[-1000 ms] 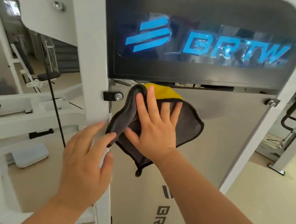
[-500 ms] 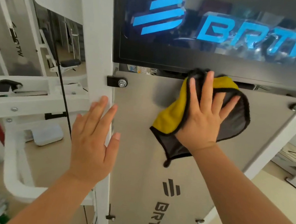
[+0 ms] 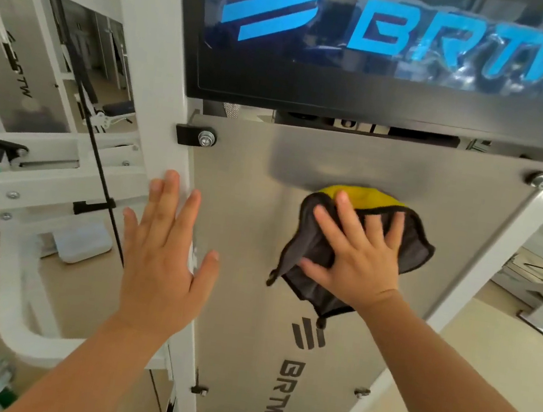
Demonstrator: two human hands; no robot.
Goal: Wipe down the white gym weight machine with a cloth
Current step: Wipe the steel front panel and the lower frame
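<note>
While our right hand (image 3: 359, 262) presses the cloth (image 3: 417, 252) flat against the grey panel (image 3: 245, 209) of the weight machine (image 3: 152, 51), its fingers are spread and straight, not curled round the fabric. We see the cloth as dark grey with a black hem, and a yellow side peeks out above our fingertips. It sits on the upper middle of the panel, below the black sign (image 3: 347, 93) and well apart from both bolts. A small loop (image 3: 320, 322) hangs from its lower corner, just above the dark logo (image 3: 306, 336) printed on the panel.

Our left hand (image 3: 162, 260) is released, with fingers straight and close together. It is held up in front of the white post (image 3: 154, 142) at the panel's left edge. We cannot tell whether it touches the post. It holds nothing.

One bolt (image 3: 206, 137) with a black bracket fixes the panel's upper left corner to the post. Another bolt (image 3: 541, 180) fixes the upper right corner. The sign carries blue BRTW lettering. Left of the post, a black cable (image 3: 103, 163) runs down past white frame bars (image 3: 45, 155). To the right lies pale floor (image 3: 483, 372).
</note>
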